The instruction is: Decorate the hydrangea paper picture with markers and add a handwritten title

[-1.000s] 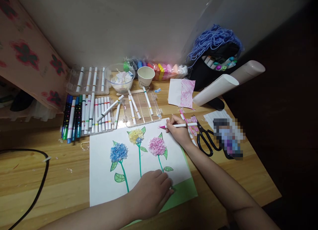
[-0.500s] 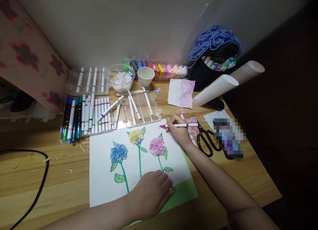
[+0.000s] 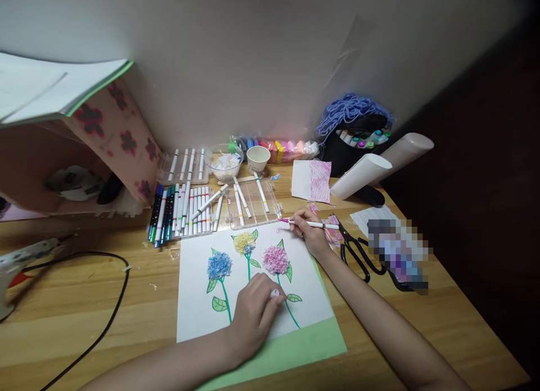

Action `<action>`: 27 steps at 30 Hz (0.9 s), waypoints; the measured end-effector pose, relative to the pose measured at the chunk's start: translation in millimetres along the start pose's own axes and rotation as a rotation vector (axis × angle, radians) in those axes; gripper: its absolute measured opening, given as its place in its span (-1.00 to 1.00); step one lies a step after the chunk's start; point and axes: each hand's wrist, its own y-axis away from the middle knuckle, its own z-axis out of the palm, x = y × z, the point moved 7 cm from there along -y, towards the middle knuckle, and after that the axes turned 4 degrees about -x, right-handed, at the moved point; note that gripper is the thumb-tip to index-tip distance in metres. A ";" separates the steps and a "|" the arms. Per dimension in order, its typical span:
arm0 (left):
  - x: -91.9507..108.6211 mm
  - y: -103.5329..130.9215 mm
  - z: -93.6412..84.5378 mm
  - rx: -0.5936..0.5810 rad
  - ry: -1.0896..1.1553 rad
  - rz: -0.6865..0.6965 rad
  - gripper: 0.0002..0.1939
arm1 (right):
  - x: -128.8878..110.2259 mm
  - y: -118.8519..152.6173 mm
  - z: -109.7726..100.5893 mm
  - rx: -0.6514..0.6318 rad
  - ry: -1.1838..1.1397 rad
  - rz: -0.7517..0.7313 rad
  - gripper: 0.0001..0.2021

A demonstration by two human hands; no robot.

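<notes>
My right hand (image 3: 310, 230) grips a pink marker (image 3: 323, 224), its tip just off the upper right of the white paper (image 3: 196, 318). Beneath the tip is a small pink outline of a butterfly or flower (image 3: 279, 230). My left hand (image 3: 257, 309) is closed around a pale marker cap (image 3: 274, 293) and rests on the lower middle of the sheet. The paper carries a blue flower (image 3: 219, 265), a yellow flower (image 3: 244, 243) and a pink flower (image 3: 275, 260), all with textured heads and drawn green stems and leaves. Green paper (image 3: 312, 340) lies under it.
Many markers (image 3: 198, 208) fill a clear case at the back left. Behind stand a bowl of paper scraps (image 3: 225, 165) and a paper cup (image 3: 258, 157). Black scissors (image 3: 358, 253) and a pixelated phone (image 3: 399, 256) lie right. A glue gun (image 3: 25, 256) and black cable (image 3: 105, 337) are left.
The view has shifted, showing more at the left. My right hand has lifted the marker tip slightly from the pink outline. My left hand has turned, exposing the cap.
</notes>
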 end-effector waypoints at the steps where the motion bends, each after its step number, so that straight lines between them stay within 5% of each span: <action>1: 0.1 -1.0 -3.4 0.043 -0.017 0.005 -0.73 | -0.3 0.0 1.4 -0.026 -0.030 -0.002 -0.77; 5: -2.3 -5.6 -10.4 0.118 -0.095 0.000 -0.78 | -4.1 6.2 10.0 -0.126 -0.073 -0.002 -0.65; 14: -6.1 -7.0 -1.2 0.040 -0.218 0.017 -0.65 | -16.8 41.2 40.2 -0.334 -0.084 0.000 -0.59; 23: -5.5 -3.7 0.4 0.030 -0.341 -0.021 -0.58 | -20.9 49.2 50.0 -0.413 0.053 -0.002 -0.59; 27: 1.7 -8.0 -6.2 -0.063 -0.413 -0.007 -0.60 | -31.7 53.7 60.2 -0.458 0.101 -0.019 -0.59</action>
